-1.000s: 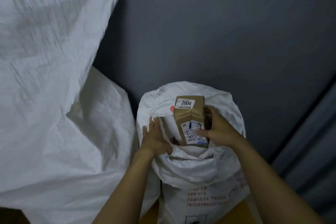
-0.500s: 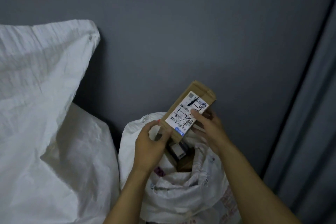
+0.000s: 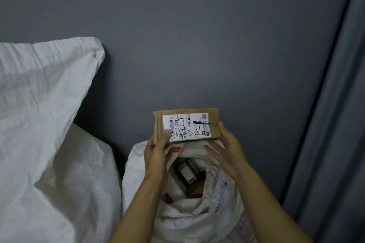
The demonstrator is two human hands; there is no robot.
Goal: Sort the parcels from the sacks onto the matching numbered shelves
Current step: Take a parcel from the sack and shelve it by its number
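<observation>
A small brown cardboard parcel (image 3: 214, 118) with a white shipping label facing me hangs level above an open white sack (image 3: 199, 217). My left hand (image 3: 157, 151) grips its left end, thumb on the label. At the parcel's right end my right hand (image 3: 227, 146) holds it, thumb on the edge and fingers underneath. Down in the sack's mouth lie more parcels (image 3: 187, 173), a dark one and brown cardboard ones.
A large full white sack (image 3: 43, 124) fills the left side, pressed against the open one. A grey wall (image 3: 197, 35) stands right behind the sacks. A grey curtain (image 3: 339, 124) hangs at the right.
The parcel has come up out of the sack and turned from upright, through tilted, to level with its label towards me. My left hand has left the sack rim and taken the parcel's left end.
</observation>
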